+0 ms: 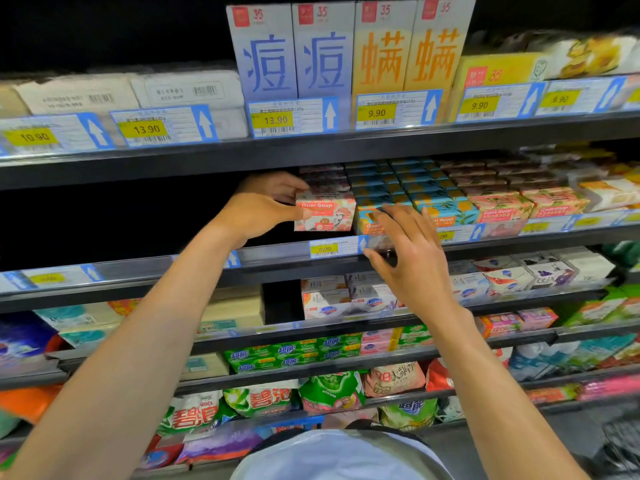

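- This is a shop: one long shelf holds neat rows of soap boxes.
- Above the shelf: yellow price tags.
- Below the shelf: maybe washing powder bags.

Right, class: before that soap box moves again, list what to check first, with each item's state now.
1. Left hand grips pink box, thumb in front: ok.
2. Right hand open, holding nothing: ok.
3. Right hand touching blue box: cannot tell.
4. Label on pink box faces out: ok.
5. Space left of pink box free: cannot tell, too dark.
6. Price tag below legible: not ok, blurred.
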A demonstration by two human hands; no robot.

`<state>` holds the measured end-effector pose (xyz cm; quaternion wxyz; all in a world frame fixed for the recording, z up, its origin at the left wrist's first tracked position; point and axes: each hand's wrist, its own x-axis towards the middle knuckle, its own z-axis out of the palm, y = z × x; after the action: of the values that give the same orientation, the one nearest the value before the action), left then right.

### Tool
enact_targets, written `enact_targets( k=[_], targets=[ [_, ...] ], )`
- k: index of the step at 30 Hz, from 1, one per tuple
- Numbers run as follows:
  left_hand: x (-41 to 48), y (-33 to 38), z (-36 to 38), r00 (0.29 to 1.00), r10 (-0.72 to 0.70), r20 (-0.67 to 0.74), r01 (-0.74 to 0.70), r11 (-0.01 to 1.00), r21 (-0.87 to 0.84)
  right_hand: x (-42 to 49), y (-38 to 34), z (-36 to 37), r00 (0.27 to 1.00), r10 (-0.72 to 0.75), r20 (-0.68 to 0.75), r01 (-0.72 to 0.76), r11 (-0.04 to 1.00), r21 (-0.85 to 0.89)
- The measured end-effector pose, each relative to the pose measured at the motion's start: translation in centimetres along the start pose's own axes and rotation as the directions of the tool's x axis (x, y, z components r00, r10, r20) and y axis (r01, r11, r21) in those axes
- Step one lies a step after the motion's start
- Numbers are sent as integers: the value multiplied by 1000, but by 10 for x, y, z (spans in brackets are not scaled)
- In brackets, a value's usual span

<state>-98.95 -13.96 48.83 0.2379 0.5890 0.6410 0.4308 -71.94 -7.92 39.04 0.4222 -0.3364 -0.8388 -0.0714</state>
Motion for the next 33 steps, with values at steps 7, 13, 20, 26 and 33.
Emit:
enact_targets(
  k=[7, 13, 20, 26, 33],
  targets=[
    [23, -21, 12, 996, -46, 71, 39, 995, 90, -4, 3, 8, 998, -37, -50, 34, 998, -60],
    [27, -24, 18, 998, -28, 57, 17, 981, 192, -6, 5, 14, 997, -38, -68, 33, 997, -65],
    [35, -31, 21, 1000, -3, 18, -2, 969, 246, -7, 5, 19, 995, -19, -103, 18, 1000, -9],
    [40, -33, 22, 1000, 6, -5, -4, 968, 251, -7, 6, 20, 994, -8, -113, 11, 1000, 27],
    [44, -30, 21, 1000, 14, 6, -15, 962, 273, -7, 5, 21, 995, 3, -102, 1, 999, 49]
  ],
)
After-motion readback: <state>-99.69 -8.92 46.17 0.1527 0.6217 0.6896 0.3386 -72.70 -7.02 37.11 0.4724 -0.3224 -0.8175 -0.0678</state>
